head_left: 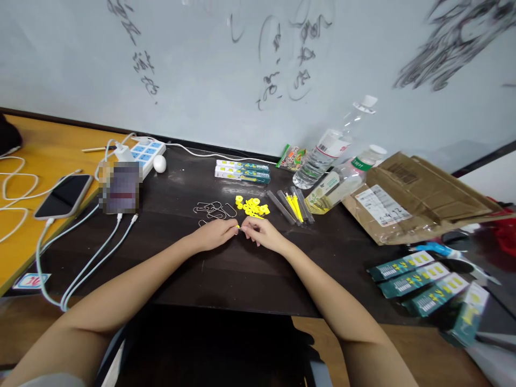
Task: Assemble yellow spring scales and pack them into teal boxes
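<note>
My left hand [216, 234] and my right hand [261, 233] meet fingertip to fingertip over the dark table [250, 277]. Between them is a tiny yellow piece [238, 227], pinched by my left fingers, with a thin metal bit beside it. My right fingers are closed at its other side; what they grip is too small to make out. Bent metal hooks [213, 209] lie just beyond my left hand. A pile of small yellow plastic parts [252, 205] sits beyond my right hand. Clear tubes [281, 207] and yellow sticks [295, 207] lie to its right.
Two small boxes [242, 171] lie at the back. Two bottles [318, 158] and a brown parcel [403, 199] stand right. Several green boxes [415, 278] are at the right front. A phone [64, 196], power strip [148, 155] and white cables are left.
</note>
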### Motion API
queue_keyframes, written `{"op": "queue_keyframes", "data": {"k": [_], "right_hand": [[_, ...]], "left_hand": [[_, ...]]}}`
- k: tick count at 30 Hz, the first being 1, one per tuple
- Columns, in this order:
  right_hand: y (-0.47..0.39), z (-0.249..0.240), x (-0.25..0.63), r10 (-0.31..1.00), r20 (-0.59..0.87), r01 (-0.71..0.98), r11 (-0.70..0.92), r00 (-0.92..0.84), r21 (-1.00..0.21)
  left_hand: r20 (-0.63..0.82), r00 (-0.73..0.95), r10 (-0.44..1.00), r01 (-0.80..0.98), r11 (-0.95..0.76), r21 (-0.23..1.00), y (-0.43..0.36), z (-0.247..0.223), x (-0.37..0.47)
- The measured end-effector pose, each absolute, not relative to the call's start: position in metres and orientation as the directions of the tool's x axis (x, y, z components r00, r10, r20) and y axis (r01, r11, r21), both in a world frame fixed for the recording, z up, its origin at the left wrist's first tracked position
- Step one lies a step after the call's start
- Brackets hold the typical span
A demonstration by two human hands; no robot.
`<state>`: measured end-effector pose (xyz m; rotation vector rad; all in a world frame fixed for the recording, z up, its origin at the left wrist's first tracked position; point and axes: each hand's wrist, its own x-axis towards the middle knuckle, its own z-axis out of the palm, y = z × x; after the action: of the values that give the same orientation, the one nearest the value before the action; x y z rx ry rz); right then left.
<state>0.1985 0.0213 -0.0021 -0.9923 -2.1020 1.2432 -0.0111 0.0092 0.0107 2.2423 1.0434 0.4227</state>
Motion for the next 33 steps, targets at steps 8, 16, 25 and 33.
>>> {"op": "queue_keyframes", "data": {"k": [8, 16, 25, 33], "right_hand": [[0.0198, -0.0057, 0.1951, 0.81, 0.116, 0.315, 0.35, -0.574, -0.882], [0.017, -0.0103, 0.1914, 0.816, 0.196, 0.341, 0.429, -0.544, -0.837], [0.0198, -0.0112, 0.1907, 0.842, 0.197, 0.361, 0.412, -0.503, -0.837], [0.019, -0.0102, 0.1906, 0.83, 0.186, 0.39, 0.43, -0.526, -0.814]], "left_hand": [[0.014, 0.657, 0.754, 0.514, -0.461, 0.724, 0.0134, 0.0113, -0.0136], [0.011, 0.605, 0.796, 0.511, -0.4, 0.761, 0.0069, 0.0135, -0.0137], [-0.006, 0.579, 0.815, 0.623, -0.438, 0.648, 0.0132, 0.0178, -0.0175], [0.03, 0.635, 0.772, 0.687, -0.582, 0.435, 0.012, 0.0149, -0.0172]]}}
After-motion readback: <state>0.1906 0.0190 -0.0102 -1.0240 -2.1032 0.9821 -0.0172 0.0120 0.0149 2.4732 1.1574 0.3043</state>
